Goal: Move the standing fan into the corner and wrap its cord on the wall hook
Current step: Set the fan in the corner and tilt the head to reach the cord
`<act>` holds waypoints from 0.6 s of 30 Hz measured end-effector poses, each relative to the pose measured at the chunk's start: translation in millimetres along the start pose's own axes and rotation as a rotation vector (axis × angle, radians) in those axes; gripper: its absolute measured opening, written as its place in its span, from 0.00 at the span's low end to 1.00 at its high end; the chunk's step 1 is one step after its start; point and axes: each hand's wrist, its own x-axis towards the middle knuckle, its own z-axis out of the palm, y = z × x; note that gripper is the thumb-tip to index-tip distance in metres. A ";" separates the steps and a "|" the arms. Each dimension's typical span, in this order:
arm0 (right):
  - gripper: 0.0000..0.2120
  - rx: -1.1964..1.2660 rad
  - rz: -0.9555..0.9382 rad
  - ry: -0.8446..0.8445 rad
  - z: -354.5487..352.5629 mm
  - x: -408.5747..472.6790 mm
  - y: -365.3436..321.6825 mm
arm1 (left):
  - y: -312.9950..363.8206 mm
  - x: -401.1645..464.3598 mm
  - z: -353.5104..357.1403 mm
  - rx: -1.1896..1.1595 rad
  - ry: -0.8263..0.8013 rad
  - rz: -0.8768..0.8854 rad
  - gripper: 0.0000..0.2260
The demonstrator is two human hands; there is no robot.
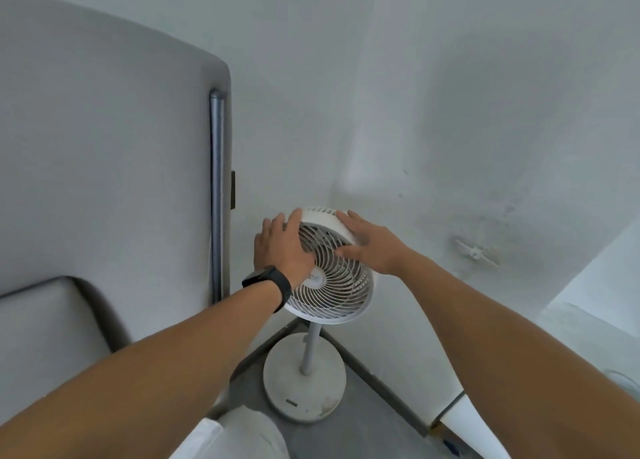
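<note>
White standing fan (332,278), spiral grille, round base (304,379).

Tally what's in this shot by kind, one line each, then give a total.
Standing fan: 1, in the corner, base on the floor
Hands on the fan head: 2, left hand and right hand
Wristwatch: 1, black, on the left wrist
Grey wardrobe: 1, left of the fan
Cord or wall hook: 0 visible
Total: 5

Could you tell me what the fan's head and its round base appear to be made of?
Fan head: likely white moulded plastic, matte, judging by its thin curved grille ribs and slotted rim. Round base: probably the same plastic, off-white, smooth, slightly scuffed.
</note>
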 end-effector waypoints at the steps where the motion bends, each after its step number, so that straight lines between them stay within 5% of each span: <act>1: 0.39 0.024 -0.001 0.001 -3.5 -2.8 6.5 | 4.6 -4.6 3.4 -0.021 -0.005 -0.001 0.40; 11: 0.36 -0.002 -0.071 0.109 3.8 -12.8 14.2 | 23.1 -16.1 14.4 -0.082 0.002 -0.104 0.42; 18: 0.43 0.129 0.025 0.190 18.9 -31.9 25.5 | 25.5 -39.0 7.3 0.036 0.047 0.061 0.44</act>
